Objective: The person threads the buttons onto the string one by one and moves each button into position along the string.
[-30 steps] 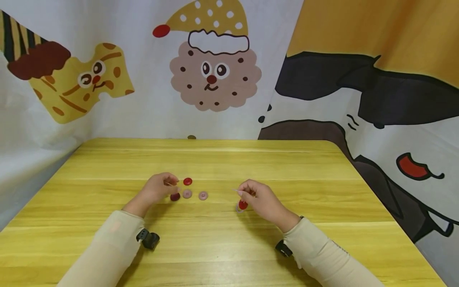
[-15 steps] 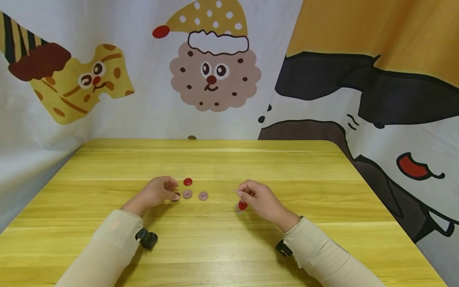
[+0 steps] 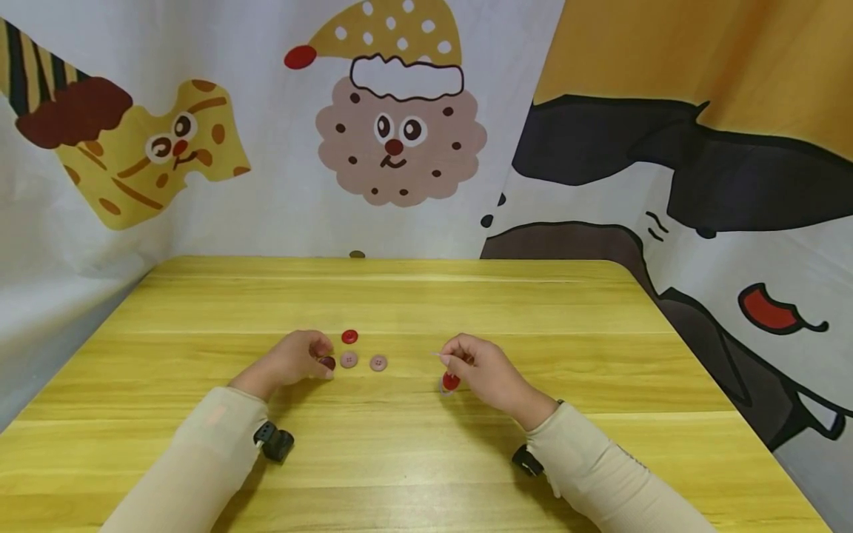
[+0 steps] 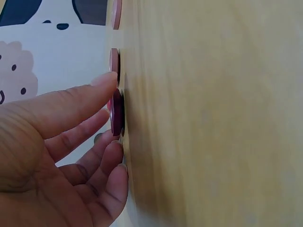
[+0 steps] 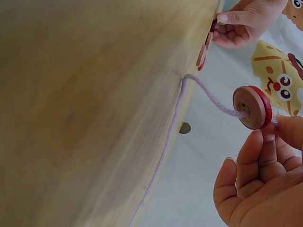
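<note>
In the head view my left hand (image 3: 293, 359) is low over the table, thumb and index finger at the edges of a dark maroon button (image 3: 327, 363). The left wrist view shows this maroon button (image 4: 116, 112) edge-on, between thumb and fingers, close to the tabletop. My right hand (image 3: 489, 370) pinches a pale lilac cord. In the right wrist view the cord (image 5: 208, 92) passes through a pink button (image 5: 247, 108) and a red button (image 5: 263, 106), stacked face to face beside the fingertips (image 5: 255, 137). The cord's tail trails onto the table.
Beside the left hand lie a red button (image 3: 349, 337) and two pink buttons, one close (image 3: 349, 360) and one further right (image 3: 378, 363). The wood-grain table (image 3: 400, 459) reaches back to a cartoon-printed curtain (image 3: 266, 215).
My left thumb has come down toward the near side of the maroon button, and the fingers have closed about it. My right hand stays in place with the cord.
</note>
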`<state>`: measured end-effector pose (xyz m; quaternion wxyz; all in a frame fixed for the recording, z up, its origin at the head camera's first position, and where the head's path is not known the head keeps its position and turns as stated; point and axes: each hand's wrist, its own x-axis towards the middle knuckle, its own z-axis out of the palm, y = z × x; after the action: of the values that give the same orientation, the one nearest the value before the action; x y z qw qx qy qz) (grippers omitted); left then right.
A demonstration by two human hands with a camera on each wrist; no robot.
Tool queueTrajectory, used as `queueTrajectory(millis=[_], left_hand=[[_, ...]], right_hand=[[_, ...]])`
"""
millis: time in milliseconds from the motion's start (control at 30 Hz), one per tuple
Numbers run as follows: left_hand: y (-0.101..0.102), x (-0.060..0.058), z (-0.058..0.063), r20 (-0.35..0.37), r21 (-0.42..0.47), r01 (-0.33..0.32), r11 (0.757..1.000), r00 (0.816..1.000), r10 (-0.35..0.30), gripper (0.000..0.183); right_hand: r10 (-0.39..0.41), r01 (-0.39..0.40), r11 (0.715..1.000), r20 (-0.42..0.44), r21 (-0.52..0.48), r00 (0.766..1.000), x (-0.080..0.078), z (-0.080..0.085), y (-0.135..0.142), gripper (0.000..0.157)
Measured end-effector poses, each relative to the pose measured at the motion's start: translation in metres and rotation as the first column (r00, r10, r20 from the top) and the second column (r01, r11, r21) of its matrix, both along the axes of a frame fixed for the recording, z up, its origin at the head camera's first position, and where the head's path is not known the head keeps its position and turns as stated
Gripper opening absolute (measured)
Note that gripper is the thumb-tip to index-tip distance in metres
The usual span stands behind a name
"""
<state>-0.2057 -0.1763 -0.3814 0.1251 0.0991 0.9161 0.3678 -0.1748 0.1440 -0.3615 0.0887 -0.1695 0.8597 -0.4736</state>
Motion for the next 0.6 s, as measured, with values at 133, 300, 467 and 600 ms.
queueTrajectory(millis=[133, 300, 467, 600], left_hand=[[-0.0002, -0.0006, -0.0011, -0.023, -0.028, 0.03, 0.999, 0.999, -0.03, 0.036], [0.0004, -0.0006, -0.0007, -0.027, -0.039, 0.037, 0.999, 0.999, -0.038, 0.035], [0.0014, -0.0001, 0.0004, -0.016, -0.042, 0.033, 0.999, 0.999, -0.034, 0.032], [0.002, -0.0003, 0.0006, -0.017, -0.049, 0.037, 0.998, 0.999, -0.038, 0.029]], right_hand=[[0.0, 0.0, 1.0, 0.003, 0.003, 1.0, -0.0001, 0.0004, -0.0001, 0.012], [0.003, -0.003, 1.0, 0.002, 0.012, 1.0, 0.0001, 0.0015, -0.0012, 0.011], [0.016, -0.016, 1.0, -0.005, 0.02, 1.0, 0.0003, 0.001, -0.0017, 0.011], [0.019, -0.018, 1.0, -0.01, 0.025, 1.0, -0.0004, -0.0004, -0.0022, 0.011]])
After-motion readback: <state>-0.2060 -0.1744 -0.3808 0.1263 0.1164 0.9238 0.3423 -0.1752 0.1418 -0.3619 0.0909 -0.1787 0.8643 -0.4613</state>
